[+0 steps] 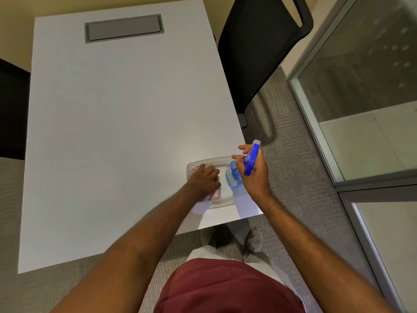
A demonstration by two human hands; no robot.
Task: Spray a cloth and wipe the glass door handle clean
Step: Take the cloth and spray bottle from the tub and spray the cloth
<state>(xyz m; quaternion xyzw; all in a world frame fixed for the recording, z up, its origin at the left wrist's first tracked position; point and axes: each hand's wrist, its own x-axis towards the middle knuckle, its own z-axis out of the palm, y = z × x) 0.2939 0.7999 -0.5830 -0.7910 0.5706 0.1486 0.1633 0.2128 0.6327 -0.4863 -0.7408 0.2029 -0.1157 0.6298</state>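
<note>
A clear plastic tray [222,159] sits at the near right corner of the white table [126,136]. In it lies a folded purple and yellow cloth [215,193], mostly hidden under my left hand [204,180], whose curled fingers grip it. My right hand [252,172] holds a spray bottle [234,177] by its neck; the bottle has a clear blue body over the tray and a blue trigger head [251,160] pointing away from me. The glass door [365,91] stands at the right; its handle is out of view.
A black chair [259,48] stands at the table's far right side. A grey cable hatch [123,28] is set in the table's far end. Grey carpet [293,168] runs between the table and the glass wall's metal frame [316,132].
</note>
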